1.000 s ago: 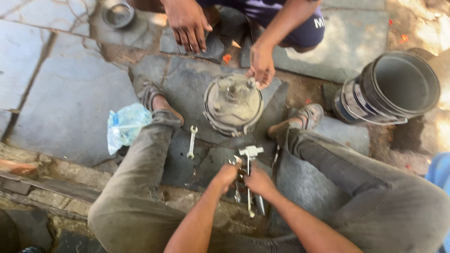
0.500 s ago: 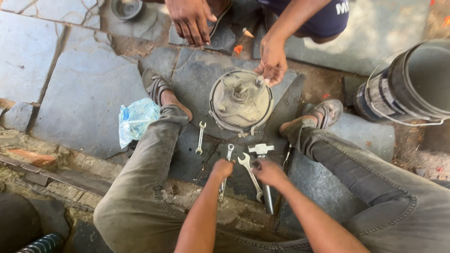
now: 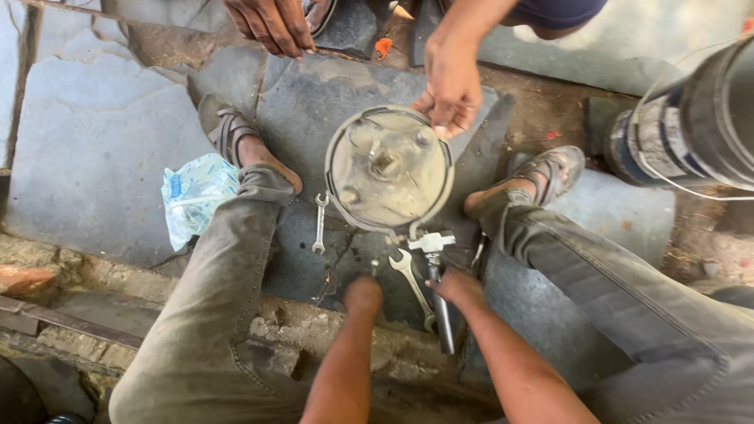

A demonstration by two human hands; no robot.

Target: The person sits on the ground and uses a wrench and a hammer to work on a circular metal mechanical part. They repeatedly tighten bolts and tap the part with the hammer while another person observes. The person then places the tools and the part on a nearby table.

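Reaching down among loose tools, the left hand (image 3: 363, 295) has drawn back into a closed fist holding nothing visible, while the right hand (image 3: 458, 287) now grips the hammer (image 3: 437, 271) just below the round metal housing (image 3: 389, 167), which a co-worker's hand (image 3: 452, 82) steadies; a spanner (image 3: 413, 284) lies between.

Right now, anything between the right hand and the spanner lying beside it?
Nothing visible. The right hand sits just right of the open-ended spanner; only bare stone lies between them. The left hand is on its other side.
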